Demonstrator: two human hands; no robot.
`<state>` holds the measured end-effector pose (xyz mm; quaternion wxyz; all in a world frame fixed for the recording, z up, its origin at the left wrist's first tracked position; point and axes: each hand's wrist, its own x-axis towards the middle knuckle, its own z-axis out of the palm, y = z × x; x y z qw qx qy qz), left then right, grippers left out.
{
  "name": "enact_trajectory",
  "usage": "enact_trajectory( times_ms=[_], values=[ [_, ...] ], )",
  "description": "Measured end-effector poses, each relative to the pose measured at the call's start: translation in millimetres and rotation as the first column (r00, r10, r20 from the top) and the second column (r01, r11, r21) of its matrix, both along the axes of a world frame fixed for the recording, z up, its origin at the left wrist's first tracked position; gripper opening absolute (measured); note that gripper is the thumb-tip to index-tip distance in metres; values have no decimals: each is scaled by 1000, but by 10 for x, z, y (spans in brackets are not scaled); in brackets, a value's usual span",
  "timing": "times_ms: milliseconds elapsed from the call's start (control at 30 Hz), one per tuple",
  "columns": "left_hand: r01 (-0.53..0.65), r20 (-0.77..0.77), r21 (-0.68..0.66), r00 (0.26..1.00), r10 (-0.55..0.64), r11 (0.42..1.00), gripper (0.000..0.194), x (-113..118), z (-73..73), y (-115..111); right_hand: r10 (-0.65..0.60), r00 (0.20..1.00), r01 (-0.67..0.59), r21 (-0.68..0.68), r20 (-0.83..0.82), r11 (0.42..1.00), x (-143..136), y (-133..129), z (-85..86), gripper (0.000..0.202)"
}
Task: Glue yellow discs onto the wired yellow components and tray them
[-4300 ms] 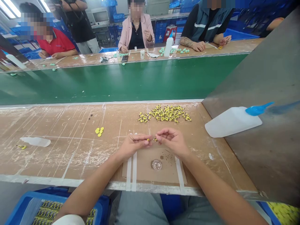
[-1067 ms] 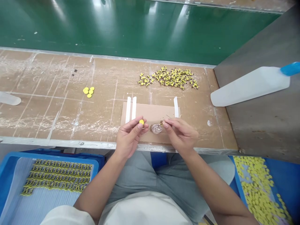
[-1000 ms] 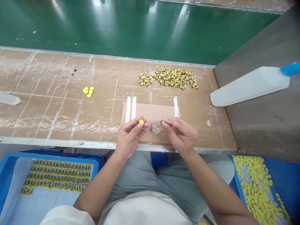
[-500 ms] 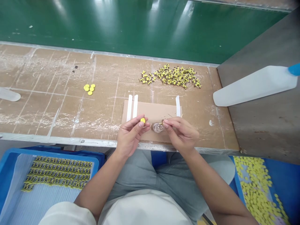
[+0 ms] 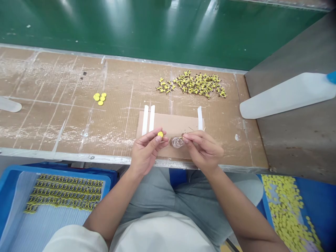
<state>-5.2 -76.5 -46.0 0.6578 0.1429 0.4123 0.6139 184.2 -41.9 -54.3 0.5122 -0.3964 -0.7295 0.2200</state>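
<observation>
One yellow disc [image 5: 160, 134]: left hand [image 5: 145, 153] pinched it, mid-frame | small piece [image 5: 182, 138]: right hand [image 5: 204, 149] pinched it near clear dish [image 5: 176, 142] | light, steady hold seemed best

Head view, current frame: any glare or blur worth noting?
Head view: pale glare streaks the green surface, and shiny patches dot the cardboard benchtop; also head view: the yellow disc in the left hand reads clearly, but the tiny piece in the right hand is too small to identify.

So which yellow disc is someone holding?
The yellow disc in the left hand; the other discs lie grouped on the table or spread in the blue bin at right.
</observation>
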Motion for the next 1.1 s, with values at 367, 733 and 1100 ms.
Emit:
enact_trajectory(
  times_ms=[367,733,1100],
  values=[
    [5,39,30,999,-6,1000,27,-8,-9,-1,-8,1000,8,23,25,1000,-7,9,0,23],
    [-8,70,39,998,5,999,25,10,-1,10,-19,1000,18,63,13,998,29,29,31,40],
    [-2,82,41,997,-2,999,25,6,-10,6,52,998,-53,51,27,997,34,39,-9,47]
  ],
)
